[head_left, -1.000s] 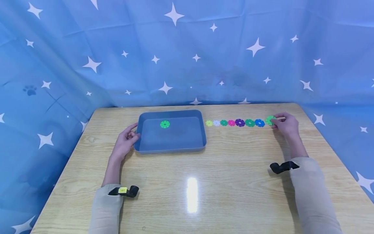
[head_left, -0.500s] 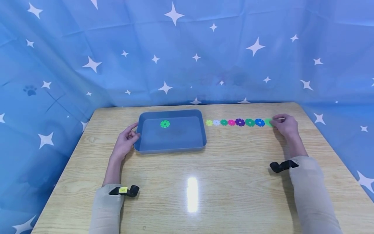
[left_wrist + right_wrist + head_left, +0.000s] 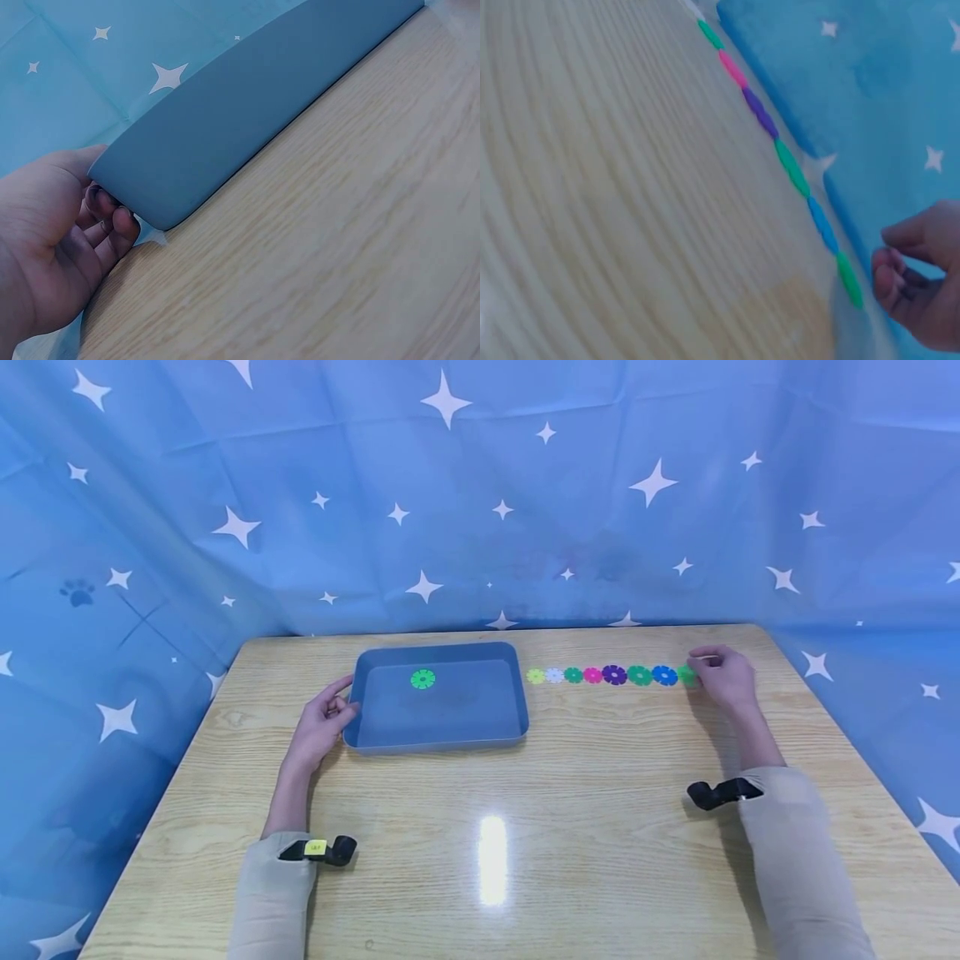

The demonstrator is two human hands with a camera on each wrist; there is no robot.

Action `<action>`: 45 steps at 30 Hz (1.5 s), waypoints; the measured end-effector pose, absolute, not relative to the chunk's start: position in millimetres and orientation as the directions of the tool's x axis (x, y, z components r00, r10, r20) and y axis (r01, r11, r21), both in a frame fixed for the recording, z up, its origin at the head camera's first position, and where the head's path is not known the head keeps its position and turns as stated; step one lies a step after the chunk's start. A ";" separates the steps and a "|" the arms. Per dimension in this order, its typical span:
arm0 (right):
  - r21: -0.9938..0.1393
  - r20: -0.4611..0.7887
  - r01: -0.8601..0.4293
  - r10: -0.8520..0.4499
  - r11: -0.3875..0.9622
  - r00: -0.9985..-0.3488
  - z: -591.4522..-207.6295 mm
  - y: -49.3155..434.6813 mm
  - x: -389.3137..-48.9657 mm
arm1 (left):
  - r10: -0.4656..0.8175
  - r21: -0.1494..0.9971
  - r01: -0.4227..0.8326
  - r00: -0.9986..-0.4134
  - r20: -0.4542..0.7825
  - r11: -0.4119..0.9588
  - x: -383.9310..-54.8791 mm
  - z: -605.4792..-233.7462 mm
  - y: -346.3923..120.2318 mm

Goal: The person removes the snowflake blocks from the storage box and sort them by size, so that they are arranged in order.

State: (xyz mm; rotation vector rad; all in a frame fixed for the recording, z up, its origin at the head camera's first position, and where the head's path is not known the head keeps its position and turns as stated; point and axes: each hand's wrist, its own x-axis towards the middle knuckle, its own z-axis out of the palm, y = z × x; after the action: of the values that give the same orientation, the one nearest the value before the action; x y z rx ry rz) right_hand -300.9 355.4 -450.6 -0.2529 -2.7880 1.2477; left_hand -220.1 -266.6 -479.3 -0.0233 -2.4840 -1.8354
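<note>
My left hand (image 3: pixel 318 727) grips the left edge of a shallow blue tray (image 3: pixel 442 718), its thumb over the rim and its other fingers curled outside the wall (image 3: pixel 195 135). One bright green snowflake disc (image 3: pixel 423 679) lies in the tray. Right of the tray runs a row of notched discs, from yellow (image 3: pixel 536 677) through pink (image 3: pixel 593 675), purple (image 3: pixel 614 675) and blue (image 3: pixel 664 675). A bright green disc (image 3: pixel 849 281) ends the row, flat on the table. Just beyond it hovers my right hand (image 3: pixel 922 277), fingers loosely bent with nothing between them.
The wooden table (image 3: pixel 600 827) ends at the back against a blue star-patterned cloth (image 3: pixel 480 527). The row lies close to that back edge. A bright light reflection (image 3: pixel 492 860) shows on the table's front part.
The bright green disc in my right hand came down to the row's right end, beside the blue one, and was let go. My left hand and the tray stayed put.
</note>
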 end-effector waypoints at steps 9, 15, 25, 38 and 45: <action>-0.780 0.071 -0.030 0.040 0.626 -0.997 -437.1 312.4 -306.6 | -0.019 0.957 0.040 -0.999 0.047 0.287 -220.9 -482.9 -268.6; -0.795 0.088 -0.110 -0.066 0.597 -0.994 -432.0 271.5 -307.0 | -0.025 0.956 0.030 -0.999 0.039 0.292 -219.2 -481.0 -268.0; -0.806 0.070 -0.186 -0.220 0.562 -0.973 -425.6 198.0 -303.3 | -0.011 0.955 0.040 -0.999 0.045 0.293 -221.3 -481.5 -268.4; -0.813 0.190 -0.376 -0.407 0.445 -0.893 -426.7 97.5 -299.4 | -0.008 0.959 0.036 -0.999 0.040 0.282 -220.4 -477.7 -267.6; -0.776 0.144 -0.418 -0.512 0.472 -0.847 -435.0 52.5 -301.6 | 0.010 0.968 0.035 -0.999 0.034 0.248 -209.9 -454.9 -258.8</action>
State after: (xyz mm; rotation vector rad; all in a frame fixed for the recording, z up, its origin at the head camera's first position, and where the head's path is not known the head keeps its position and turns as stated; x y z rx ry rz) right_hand -301.6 52.5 -435.0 0.8843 -2.7864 1.4200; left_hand -209.9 -258.8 -454.9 -0.0447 -2.4650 -1.9138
